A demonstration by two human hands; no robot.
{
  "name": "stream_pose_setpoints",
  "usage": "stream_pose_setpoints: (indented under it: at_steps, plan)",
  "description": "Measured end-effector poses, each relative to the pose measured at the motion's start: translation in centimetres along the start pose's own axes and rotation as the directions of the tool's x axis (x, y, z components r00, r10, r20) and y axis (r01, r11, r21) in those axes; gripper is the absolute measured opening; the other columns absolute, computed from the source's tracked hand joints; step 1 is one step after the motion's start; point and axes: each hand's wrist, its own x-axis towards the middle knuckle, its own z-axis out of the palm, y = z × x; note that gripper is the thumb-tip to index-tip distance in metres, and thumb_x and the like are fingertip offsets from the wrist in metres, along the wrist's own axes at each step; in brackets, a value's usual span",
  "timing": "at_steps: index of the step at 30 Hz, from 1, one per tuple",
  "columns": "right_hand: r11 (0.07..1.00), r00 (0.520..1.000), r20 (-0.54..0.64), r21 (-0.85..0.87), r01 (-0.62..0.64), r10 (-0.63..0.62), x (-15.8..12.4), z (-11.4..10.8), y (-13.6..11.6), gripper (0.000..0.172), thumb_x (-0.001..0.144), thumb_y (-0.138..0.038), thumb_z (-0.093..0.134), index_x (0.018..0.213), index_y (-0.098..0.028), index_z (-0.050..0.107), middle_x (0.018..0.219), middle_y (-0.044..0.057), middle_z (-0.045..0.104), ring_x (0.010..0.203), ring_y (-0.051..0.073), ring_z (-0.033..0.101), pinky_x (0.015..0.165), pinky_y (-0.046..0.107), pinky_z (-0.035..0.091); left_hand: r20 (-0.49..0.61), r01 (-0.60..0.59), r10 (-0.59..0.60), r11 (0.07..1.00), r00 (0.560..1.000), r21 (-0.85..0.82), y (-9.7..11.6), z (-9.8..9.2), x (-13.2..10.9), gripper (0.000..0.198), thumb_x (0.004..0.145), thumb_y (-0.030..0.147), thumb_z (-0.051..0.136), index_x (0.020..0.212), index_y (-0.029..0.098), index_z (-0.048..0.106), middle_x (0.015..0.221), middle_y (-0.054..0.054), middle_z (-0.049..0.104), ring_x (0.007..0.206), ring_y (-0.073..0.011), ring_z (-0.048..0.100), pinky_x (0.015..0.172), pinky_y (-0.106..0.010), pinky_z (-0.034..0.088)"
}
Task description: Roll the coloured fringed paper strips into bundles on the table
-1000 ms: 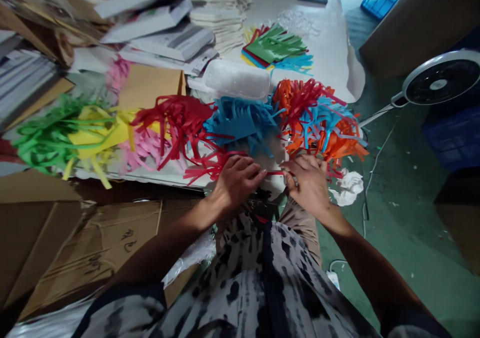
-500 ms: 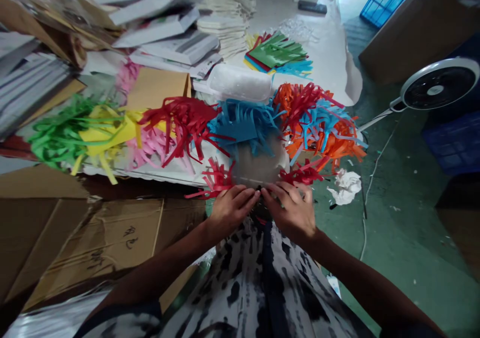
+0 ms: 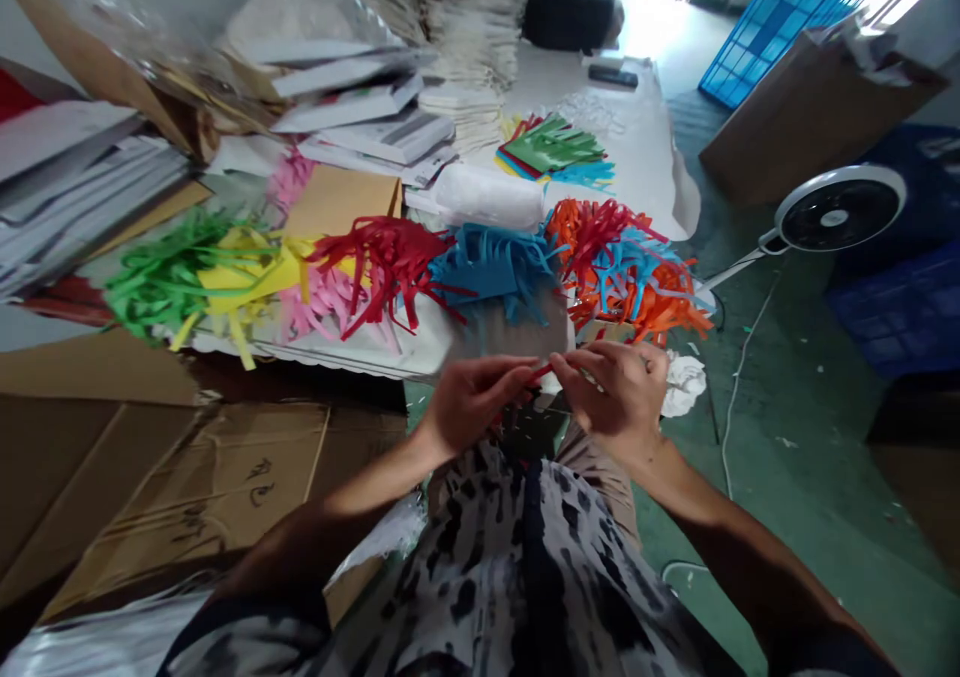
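My left hand (image 3: 476, 407) and my right hand (image 3: 615, 397) meet in front of my body, pinching a thin red paper strip (image 3: 541, 372) between their fingertips. Just beyond them lies a brown card sheet (image 3: 510, 329) at the table edge. Fringed paper bunches line the table: green (image 3: 169, 272), yellow (image 3: 247, 269), pink (image 3: 322, 305), red (image 3: 386, 262), blue (image 3: 491, 272) and orange (image 3: 637, 297). The orange bunch, mixed with blue strips, is nearest my right hand.
Stacked papers (image 3: 375, 127) and a white foam block (image 3: 480, 197) stand behind the bunches, with cut coloured sheets (image 3: 555, 147) further back. Crumpled white paper (image 3: 684, 384) lies right of my hands. Flattened cardboard (image 3: 202, 487) is at left; a floor fan (image 3: 840, 212) stands at right.
My hands have risen off the brown card and now hold a red strip up between them. The red fringe beside them is no longer visible, and the view has tilted slightly upward.
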Motion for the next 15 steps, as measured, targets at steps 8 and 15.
stream_pose_setpoints:
  at_steps: [8,15]
  plan:
    - [0.996,1.0,0.01,-0.09,-0.002,0.003,3.1,-2.6,3.1,0.012,0.096,-0.025,0.073,0.102,-0.035,0.077,0.096,-0.003,0.079,0.097,0.021,0.068,0.098,0.045,0.033,0.361,0.391,-0.219,0.757,0.906,-0.524,3.8,0.4,4.7,0.031,0.071,0.033,0.096,0.092,0.014,0.083,0.081,-0.008,0.079,0.067,-0.0123,0.071,0.064,-0.022,0.055]
    - [0.859,0.92,0.065,0.339,-0.385,0.386,5.5,-3.6,3.5,0.016,0.096,-0.031,0.068,0.084,-0.029,0.079,0.085,0.0,0.078,0.089,0.023,0.069,0.09,0.044,0.047,0.401,0.346,-0.146,0.8,0.905,-0.491,5.2,2.0,7.6,0.029,0.066,0.035,0.098,0.08,0.017,0.08,0.075,-0.005,0.077,0.064,-0.0133,0.069,0.064,-0.026,0.054]
